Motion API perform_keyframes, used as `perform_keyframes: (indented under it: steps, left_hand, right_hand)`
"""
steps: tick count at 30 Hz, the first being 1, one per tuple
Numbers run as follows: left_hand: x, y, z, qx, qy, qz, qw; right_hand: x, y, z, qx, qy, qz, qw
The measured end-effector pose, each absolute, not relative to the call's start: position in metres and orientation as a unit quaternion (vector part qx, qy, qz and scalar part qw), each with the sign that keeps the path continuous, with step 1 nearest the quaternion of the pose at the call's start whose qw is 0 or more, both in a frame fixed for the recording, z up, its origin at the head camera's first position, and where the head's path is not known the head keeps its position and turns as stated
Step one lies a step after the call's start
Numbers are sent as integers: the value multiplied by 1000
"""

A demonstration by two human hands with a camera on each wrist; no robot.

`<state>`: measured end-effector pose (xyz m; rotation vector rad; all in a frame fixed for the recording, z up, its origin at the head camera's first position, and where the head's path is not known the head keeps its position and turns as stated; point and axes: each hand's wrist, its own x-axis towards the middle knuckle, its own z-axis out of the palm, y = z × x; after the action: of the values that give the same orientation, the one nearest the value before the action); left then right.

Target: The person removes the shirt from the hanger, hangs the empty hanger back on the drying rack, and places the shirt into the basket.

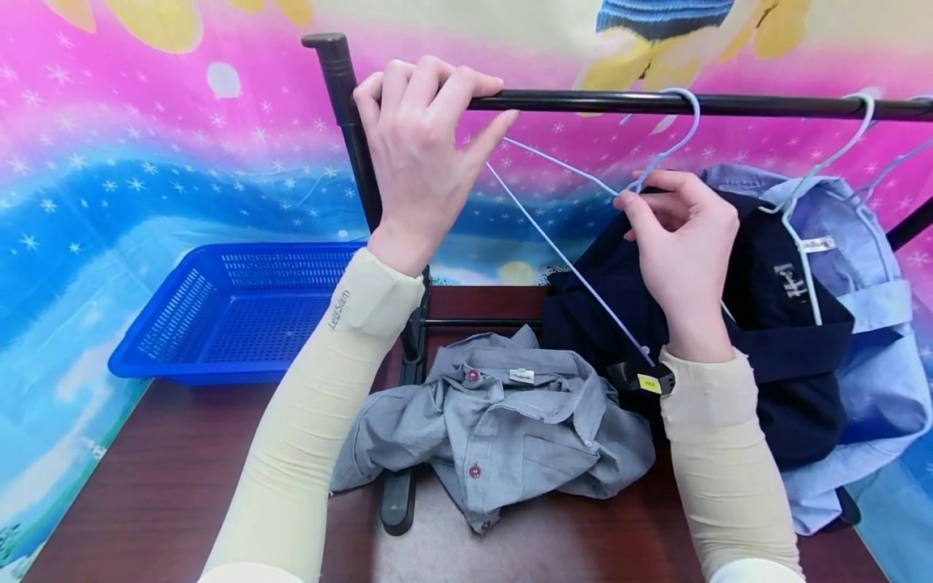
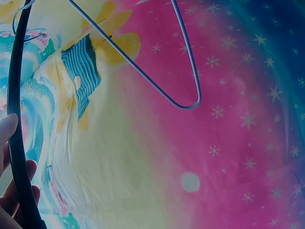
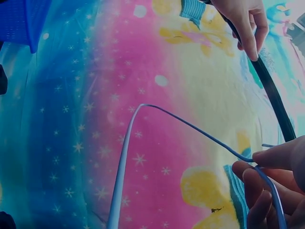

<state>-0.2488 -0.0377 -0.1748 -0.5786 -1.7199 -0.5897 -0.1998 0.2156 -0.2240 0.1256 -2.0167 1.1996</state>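
My left hand curls its fingers over the left end of the black rack rail, next to the upright post. My right hand pinches the neck of a pale blue wire hanger whose hook sits over the rail. A dark navy shirt hangs behind that hand. In the left wrist view the rail crosses my fingers and the hanger's corner shows. The right wrist view has the hanger wire running into my fingertips.
A crumpled grey shirt lies on the dark wooden table by the rack's base. A blue plastic basket stands at the back left. A light blue shirt hangs on another hanger at the right. A colourful starry cloth covers the background.
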Motion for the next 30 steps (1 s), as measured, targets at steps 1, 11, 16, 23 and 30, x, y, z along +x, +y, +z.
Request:
perform_keyframes:
  steps: [1,11,16,23,30]
  left_hand:
    - [-249,-38,-175,-248,-735,-251,579]
    - [-248,-38,-176,-247,-740,-247,575]
    - [-247,-38,-175,-247,-740,-246,575]
    - [-246,-39,-180,-260,-736,-231,581]
    - [-244,-41,-185,-281,-734,-209,582]
  right_hand:
    - [-199,216,-224,46,-796,465,385]
    - [-188,213,-222,36,-824,401,399]
    - [-181,210,-220,49,-815,398,418]
    - [-159,196,-209,113,-773,394,484]
    - [-138,178,-200,164,-736,419,506]
